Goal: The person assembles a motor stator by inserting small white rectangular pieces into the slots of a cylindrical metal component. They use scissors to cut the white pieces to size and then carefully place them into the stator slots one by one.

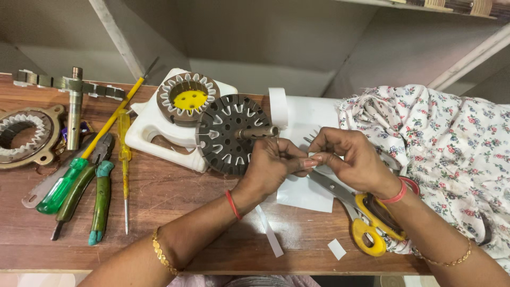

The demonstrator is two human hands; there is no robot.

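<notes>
The stator core (229, 133) — a dark slotted disc with a metal shaft (257, 132) through its middle — stands tilted on edge at the back of the table (175, 196), against the left hand (271, 165). That hand's fingers are curled and pressed together beside the core, meeting the right hand (348, 159), whose fingers pinch a small white slip of paper (312, 159) between the two hands.

Under the hands lie white sheets (305, 194) and a pair of yellow-handled scissors (356, 210); a narrow paper strip (270, 234) and a small white scrap (336, 248) rest nearer the front edge. Behind the core sits a second stator with a yellow centre (188, 98) on a white plastic container (154, 133).

Further left on the brown wood-grain surface — a yellow tester screwdriver (124, 159), green-handled pliers (90, 196), a green-handled screwdriver (85, 159), a metal shaft tool (74, 101) and a ringed housing (24, 135). A floral cloth (451, 154) is heaped at the right. Beyond the table rise grey walls with slanted white struts (119, 37).
</notes>
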